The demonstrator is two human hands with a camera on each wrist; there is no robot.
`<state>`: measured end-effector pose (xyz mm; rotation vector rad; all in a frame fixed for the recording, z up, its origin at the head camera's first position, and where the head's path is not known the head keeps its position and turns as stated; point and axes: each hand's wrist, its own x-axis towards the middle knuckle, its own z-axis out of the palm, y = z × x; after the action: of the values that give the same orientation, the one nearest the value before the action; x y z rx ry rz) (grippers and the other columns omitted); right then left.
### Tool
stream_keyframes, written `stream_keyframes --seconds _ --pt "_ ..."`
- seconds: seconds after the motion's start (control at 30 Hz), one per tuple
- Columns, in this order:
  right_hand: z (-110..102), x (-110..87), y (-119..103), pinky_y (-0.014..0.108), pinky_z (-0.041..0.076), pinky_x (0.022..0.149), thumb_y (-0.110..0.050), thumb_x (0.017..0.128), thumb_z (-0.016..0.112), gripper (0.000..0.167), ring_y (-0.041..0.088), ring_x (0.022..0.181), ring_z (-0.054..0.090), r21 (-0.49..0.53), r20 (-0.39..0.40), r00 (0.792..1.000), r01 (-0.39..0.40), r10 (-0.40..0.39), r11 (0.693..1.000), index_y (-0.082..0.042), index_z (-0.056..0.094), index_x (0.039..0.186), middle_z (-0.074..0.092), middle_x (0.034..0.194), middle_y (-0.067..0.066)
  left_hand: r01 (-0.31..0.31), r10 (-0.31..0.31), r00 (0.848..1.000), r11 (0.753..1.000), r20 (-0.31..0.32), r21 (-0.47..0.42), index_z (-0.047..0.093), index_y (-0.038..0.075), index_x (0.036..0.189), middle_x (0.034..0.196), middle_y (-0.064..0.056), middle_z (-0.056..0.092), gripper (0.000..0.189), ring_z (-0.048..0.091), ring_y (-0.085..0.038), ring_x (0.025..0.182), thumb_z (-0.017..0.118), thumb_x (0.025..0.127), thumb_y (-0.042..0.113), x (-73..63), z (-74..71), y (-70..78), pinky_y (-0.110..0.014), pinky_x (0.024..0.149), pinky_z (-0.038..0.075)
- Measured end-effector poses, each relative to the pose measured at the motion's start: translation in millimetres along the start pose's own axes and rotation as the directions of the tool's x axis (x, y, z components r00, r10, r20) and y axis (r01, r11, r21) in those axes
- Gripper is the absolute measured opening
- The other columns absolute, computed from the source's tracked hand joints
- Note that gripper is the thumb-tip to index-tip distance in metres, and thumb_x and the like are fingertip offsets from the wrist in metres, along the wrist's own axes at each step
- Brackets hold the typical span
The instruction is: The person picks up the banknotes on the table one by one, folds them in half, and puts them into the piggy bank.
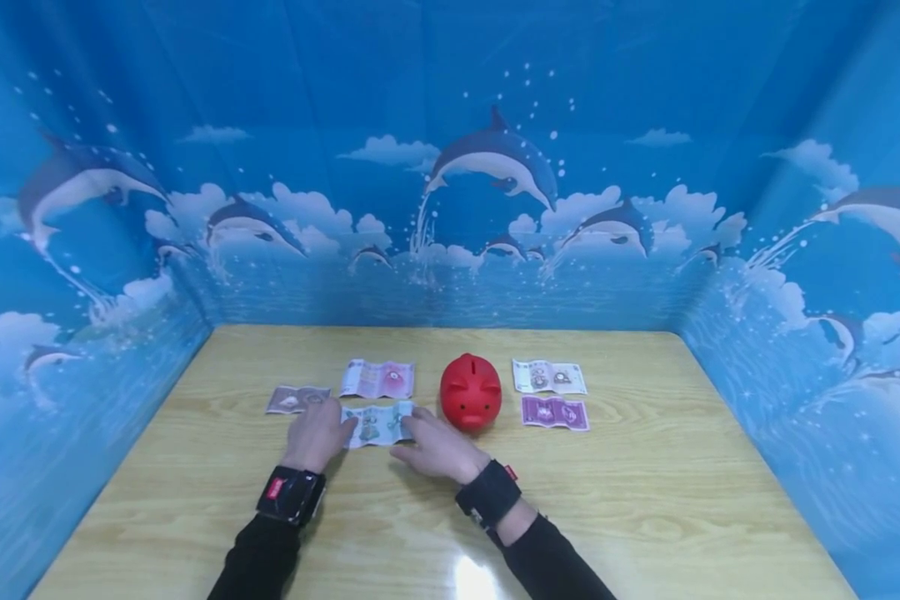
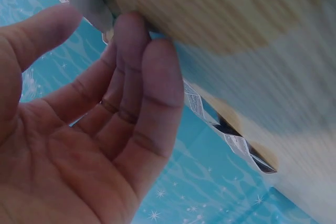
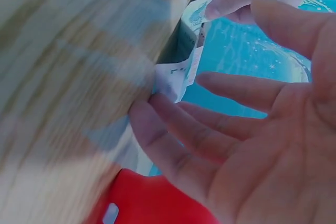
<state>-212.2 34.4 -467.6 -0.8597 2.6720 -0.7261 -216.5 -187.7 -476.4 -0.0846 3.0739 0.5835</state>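
Note:
A creased green-and-white banknote (image 1: pixel 375 425) lies between the two hands on the wooden table. My left hand (image 1: pixel 315 435) is at its left end; in the left wrist view the banknote's end (image 2: pixel 92 3) sits between thumb and curled fingers (image 2: pixel 160 72). At the right end is my right hand (image 1: pixel 441 446), with thumb and fingers spread apart. Its fingertips (image 3: pixel 140 111) reach the tabletop beside the wavy banknote in the right wrist view. Just right of that hand stands a red piggy bank (image 1: pixel 471 396) with a slot on top.
Behind the green note lies a pink banknote (image 1: pixel 377 380), and a grey-brown one (image 1: pixel 297 399) is to its left. Right of the piggy bank are a pale yellowish banknote (image 1: pixel 549 377) and a purple one (image 1: pixel 555 413). A blue dolphin-print curtain (image 1: pixel 450 283) surrounds the table's back and sides.

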Motion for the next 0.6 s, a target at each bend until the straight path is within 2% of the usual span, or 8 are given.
stream_keyframes --seconds 0.17,0.3,0.47,0.6 --pt "-1.2 2.1 0.9 0.029 0.051 0.092 -0.034 0.095 0.064 0.052 0.012 0.102 0.053 0.011 0.001 1.000 -0.010 0.010 1.000 -0.006 0.055 0.137 0.055 0.132 0.009 -0.013 0.013 1.000 0.999 -0.003 -0.038 0.050 0.008 0.067 0.065 -0.005 0.050 0.033 0.048 -0.020 0.057 0.068 0.089 0.025 0.1 -0.1 -0.5 -0.030 0.048 0.036" --pt "-1.2 1.1 1.5 0.029 0.051 0.092 -0.035 0.094 0.065 0.052 0.012 0.102 0.053 0.016 0.005 1.000 -0.019 0.019 1.000 -0.007 0.056 0.137 0.054 0.133 0.009 -0.011 0.012 1.000 0.995 0.015 -0.096 0.051 0.010 0.065 0.061 -0.002 0.049 0.032 0.045 -0.017 0.054 0.068 0.088 0.024 0.0 -0.2 0.4 -0.029 0.048 0.033" --pt "-0.3 -1.5 2.0 0.035 0.049 0.101 -0.036 0.095 0.063 0.053 0.017 0.116 0.054 0.001 0.014 1.000 -0.025 0.025 1.000 -0.007 0.055 0.138 0.050 0.143 0.012 0.006 0.001 0.999 0.991 0.046 -0.135 0.054 0.010 0.069 0.063 -0.003 0.051 0.027 0.047 -0.017 0.055 0.066 0.089 0.023 0.3 -0.2 3.0 -0.028 0.048 0.035" --pt "-1.0 -2.0 2.1 0.039 0.046 0.105 -0.036 0.095 0.063 0.056 0.022 0.125 0.052 0.010 0.011 1.000 -0.028 0.027 1.000 -0.006 0.051 0.141 0.046 0.147 0.014 -0.038 0.035 0.999 0.987 -0.020 -0.155 0.058 0.007 0.081 0.071 -0.006 0.057 0.015 0.051 -0.018 0.060 0.062 0.089 0.019 2.9 0.0 3.8 -0.029 0.050 0.038"
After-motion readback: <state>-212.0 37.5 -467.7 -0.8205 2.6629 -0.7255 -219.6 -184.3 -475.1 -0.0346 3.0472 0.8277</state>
